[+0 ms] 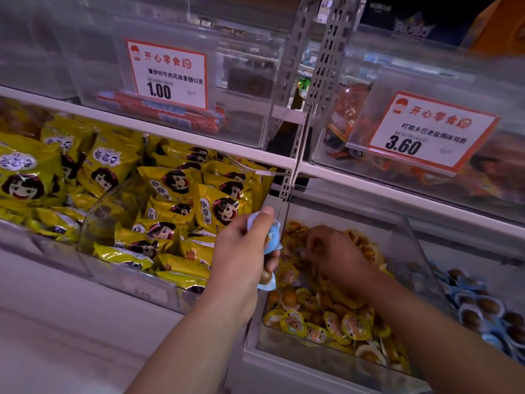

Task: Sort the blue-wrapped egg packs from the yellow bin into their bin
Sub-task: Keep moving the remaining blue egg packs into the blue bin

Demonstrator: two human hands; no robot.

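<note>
My left hand (241, 251) grips blue-wrapped egg packs (270, 237) above the left wall of the clear bin of yellow-wrapped egg packs (326, 322). One brown egg in blue wrap hangs below my fingers. My right hand (332, 254) reaches down into the yellow packs at the back of that bin; its fingers are blurred and buried among the packs. Further right, the bin of blue-wrapped egg packs (483, 308) shows brown eggs in blue and white wrap.
A clear divider wall (420, 251) separates the two egg bins. To the left lies a bin of yellow snack bags (170, 200) with a cartoon face. Upper shelf bins carry price tags 1.00 (167, 72) and 3.60 (426, 132). A metal upright (321, 66) stands between them.
</note>
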